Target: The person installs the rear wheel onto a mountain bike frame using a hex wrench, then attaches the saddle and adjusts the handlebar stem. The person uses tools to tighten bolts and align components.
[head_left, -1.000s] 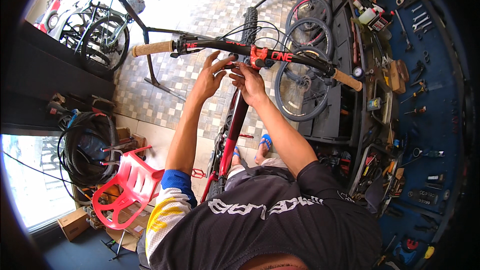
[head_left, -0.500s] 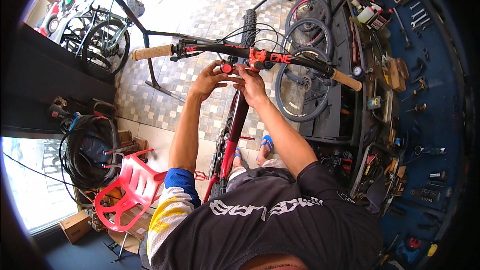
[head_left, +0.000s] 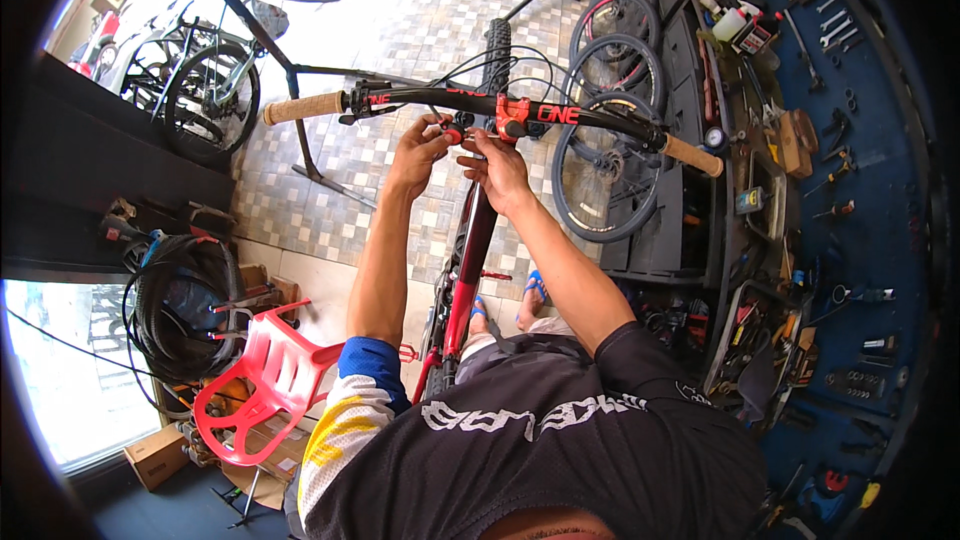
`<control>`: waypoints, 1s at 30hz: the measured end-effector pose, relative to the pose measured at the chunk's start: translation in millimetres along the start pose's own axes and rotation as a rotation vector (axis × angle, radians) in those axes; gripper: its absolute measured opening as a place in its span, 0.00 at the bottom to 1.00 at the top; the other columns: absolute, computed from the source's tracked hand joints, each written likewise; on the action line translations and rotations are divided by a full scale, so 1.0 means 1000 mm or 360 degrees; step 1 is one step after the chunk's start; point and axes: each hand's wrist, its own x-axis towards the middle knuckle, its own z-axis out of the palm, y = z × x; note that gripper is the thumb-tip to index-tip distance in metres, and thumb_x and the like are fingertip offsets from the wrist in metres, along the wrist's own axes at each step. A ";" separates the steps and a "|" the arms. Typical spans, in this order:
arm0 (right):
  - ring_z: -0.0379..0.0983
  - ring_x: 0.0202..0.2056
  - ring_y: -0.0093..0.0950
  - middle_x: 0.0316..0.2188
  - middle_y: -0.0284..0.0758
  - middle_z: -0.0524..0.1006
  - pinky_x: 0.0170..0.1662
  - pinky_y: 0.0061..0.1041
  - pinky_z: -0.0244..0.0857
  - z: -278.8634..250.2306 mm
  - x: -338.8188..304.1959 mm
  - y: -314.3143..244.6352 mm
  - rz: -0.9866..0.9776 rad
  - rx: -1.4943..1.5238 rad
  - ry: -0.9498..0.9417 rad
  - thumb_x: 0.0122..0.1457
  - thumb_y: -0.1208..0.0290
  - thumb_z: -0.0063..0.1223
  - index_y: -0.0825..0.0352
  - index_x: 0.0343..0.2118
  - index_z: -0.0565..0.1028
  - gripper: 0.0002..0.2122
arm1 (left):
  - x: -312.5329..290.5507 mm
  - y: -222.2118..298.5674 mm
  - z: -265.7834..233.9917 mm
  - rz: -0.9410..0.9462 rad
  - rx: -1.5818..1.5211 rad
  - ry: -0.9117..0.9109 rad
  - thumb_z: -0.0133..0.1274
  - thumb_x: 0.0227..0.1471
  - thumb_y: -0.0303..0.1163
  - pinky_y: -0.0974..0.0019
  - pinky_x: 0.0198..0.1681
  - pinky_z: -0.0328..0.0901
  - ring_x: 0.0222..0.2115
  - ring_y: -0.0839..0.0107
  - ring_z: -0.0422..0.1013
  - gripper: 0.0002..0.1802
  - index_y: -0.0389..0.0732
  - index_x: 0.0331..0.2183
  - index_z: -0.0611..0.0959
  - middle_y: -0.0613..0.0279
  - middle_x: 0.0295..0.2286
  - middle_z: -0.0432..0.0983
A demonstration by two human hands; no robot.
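Both of my hands are raised to the middle of a black bicycle handlebar (head_left: 420,97), just left of its orange-red stem (head_left: 513,118). Between them is a small round black part with a red face (head_left: 454,134). The fingers of my left hand (head_left: 416,154) are pinched around it from the left. My right hand (head_left: 500,172) has its thumb and forefinger brought together beside that part, close under the stem; anything in this pinch is too small to make out. Below the hands runs the bike's red and black frame (head_left: 468,285). Tan grips (head_left: 305,108) cap the bar's ends.
Several wheels (head_left: 610,175) lean against a dark cabinet on the right, below a blue wall of tools (head_left: 850,190). A red plastic chair (head_left: 275,370) stands at left near coiled tyres (head_left: 180,305). A dark metal stand (head_left: 300,120) and parked bikes (head_left: 210,95) are far left.
The small red-faced part has tilted, so less of its red face shows. My left fingers have shifted slightly around it; the right hand stays nearly in place.
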 end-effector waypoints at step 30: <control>0.82 0.39 0.27 0.46 0.33 0.79 0.35 0.22 0.73 0.000 -0.007 -0.007 0.0049 -0.0080 0.0001 0.70 0.59 0.51 0.61 0.54 0.76 0.16 | -0.026 -0.017 -0.007 -0.0146 -0.0300 0.0076 0.59 0.62 0.38 0.59 0.47 0.70 0.44 0.66 0.75 0.26 0.41 0.58 0.75 0.62 0.45 0.79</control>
